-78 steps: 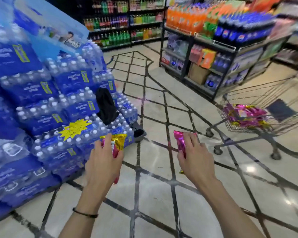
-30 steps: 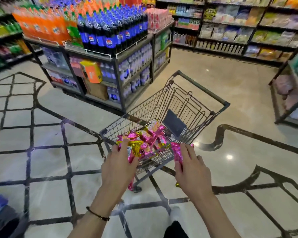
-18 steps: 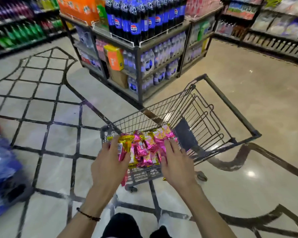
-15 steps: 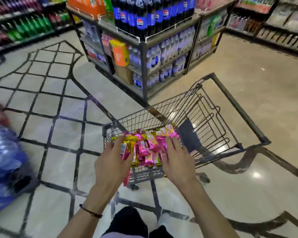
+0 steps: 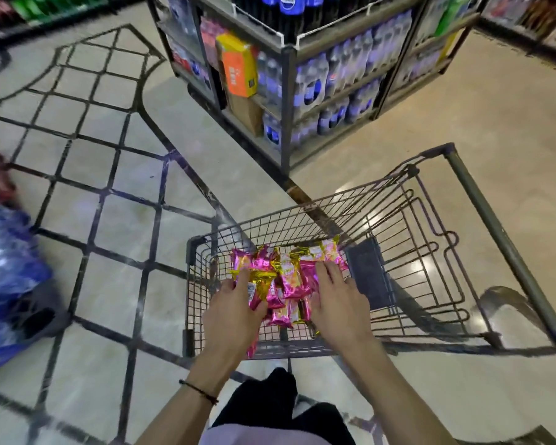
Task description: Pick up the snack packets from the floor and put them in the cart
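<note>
Pink and gold foil snack packets (image 5: pixel 288 279) are heaped in the front end of the wire cart (image 5: pixel 408 252), and both hands are down in there with them. The left hand (image 5: pixel 235 313) has its fingers curled round a pink packet with a gold end (image 5: pixel 258 289), thumb on one side, fingers over the top, so a proper hold. The right hand (image 5: pixel 337 301) is flatter, fingers spread and lying on the pile; can't tell if anything's pinched under the palm. A thin dark cord bracelet (image 5: pixel 199 391) sits on the left wrist. The cart stands on glossy tile floor (image 5: pixel 116 220), near a drinks shelf (image 5: pixel 289 75) beyond it.
</note>
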Motion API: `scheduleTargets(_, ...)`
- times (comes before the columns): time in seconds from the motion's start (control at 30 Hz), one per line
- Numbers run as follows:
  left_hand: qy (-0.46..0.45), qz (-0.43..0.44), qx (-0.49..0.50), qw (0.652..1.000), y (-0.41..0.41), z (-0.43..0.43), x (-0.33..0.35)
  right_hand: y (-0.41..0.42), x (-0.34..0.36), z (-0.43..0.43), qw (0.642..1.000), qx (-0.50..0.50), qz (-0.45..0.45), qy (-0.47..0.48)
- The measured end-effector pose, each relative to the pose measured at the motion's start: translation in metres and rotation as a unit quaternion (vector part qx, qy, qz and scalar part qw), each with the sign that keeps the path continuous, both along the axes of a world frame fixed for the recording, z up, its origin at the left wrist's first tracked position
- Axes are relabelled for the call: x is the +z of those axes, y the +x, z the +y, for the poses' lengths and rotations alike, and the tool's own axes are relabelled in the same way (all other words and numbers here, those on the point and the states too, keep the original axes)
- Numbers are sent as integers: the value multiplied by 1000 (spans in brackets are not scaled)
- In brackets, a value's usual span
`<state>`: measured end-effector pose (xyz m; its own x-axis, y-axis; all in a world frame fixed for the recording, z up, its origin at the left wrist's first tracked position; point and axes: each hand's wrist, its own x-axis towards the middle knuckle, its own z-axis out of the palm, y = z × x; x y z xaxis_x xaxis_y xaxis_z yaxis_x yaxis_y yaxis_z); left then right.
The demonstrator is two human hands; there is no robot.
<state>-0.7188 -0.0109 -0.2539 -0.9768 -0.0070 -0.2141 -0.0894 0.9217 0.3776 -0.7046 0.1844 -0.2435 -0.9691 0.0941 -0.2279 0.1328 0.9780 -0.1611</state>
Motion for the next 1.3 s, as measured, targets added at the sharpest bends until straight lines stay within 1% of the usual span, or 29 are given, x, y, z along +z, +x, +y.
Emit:
scheduleTargets(0.07,-14,-12,-22,1000,-19,4,-14,-15,-10,3,1000,-3,-13,-15)
scheduleTargets(0.17,-12,-10,-55,998,-46,13,-36,-35,-26,9,999,-10,-26,-30)
scheduleTargets(0.27,-8,-33,-52,998,-65,23,-59,-53,-49,15,999,-6,-32,-36)
scheduleTargets(0.37,4,-56,-13,998,-80,32,-86,-73,-82,22,998,-1,-55,-37)
scheduleTargets(0.47,86,-106,71,988,-91,44,-116,-94,-122,29,995,12,-85,-41)
scheduleTargets(0.53,106,-120,102,982,-95,51,-144,-108,-148,32,994,15,-97,-44)
scheduleTargets(0.67,90,-122,136,979,-107,61,-198,-129,-198,35,994,27,-98,-38)
scheduleTargets(0.87,69,-99,190,974,-122,71,-250,-144,-260,35,991,31,-119,-53)
scheduleTargets(0.97,53,-119,178,975,-120,75,-273,-144,-285,30,989,37,-130,-59)
scheduleTargets(1.13,40,-120,168,978,-111,74,-284,-136,-301,32,989,44,-128,-66)
scheduleTargets(1.3,30,-114,156,981,-104,71,-264,-129,-281,36,990,40,-115,-71)
